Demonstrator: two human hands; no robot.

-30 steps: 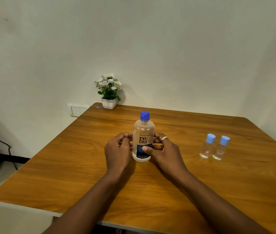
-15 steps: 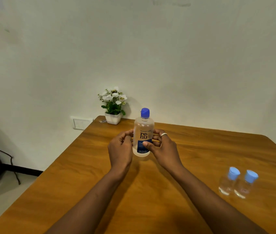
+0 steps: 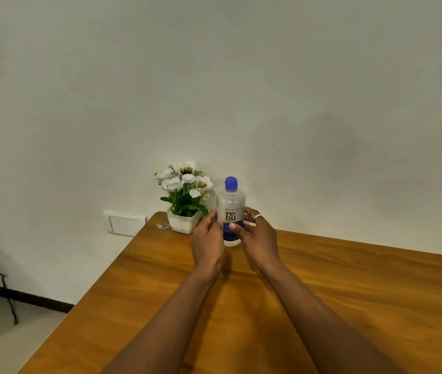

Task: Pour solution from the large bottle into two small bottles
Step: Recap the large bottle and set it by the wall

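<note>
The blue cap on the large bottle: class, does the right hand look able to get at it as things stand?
Probably yes. The blue cap stands bare above both hands; the right hand grips the large bottle lower down, and the left hand could steady it.

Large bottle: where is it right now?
Head view, centre: the large bottle stands upright, held between the left hand and right hand, just right of the flower pot.

I've got one view, the head camera, looking forward and slightly down across the wooden table [image 3: 349,306] toward the wall [image 3: 214,76]. Wall fills the upper half. Both forearms reach in from the bottom edge, close to the lens.
</note>
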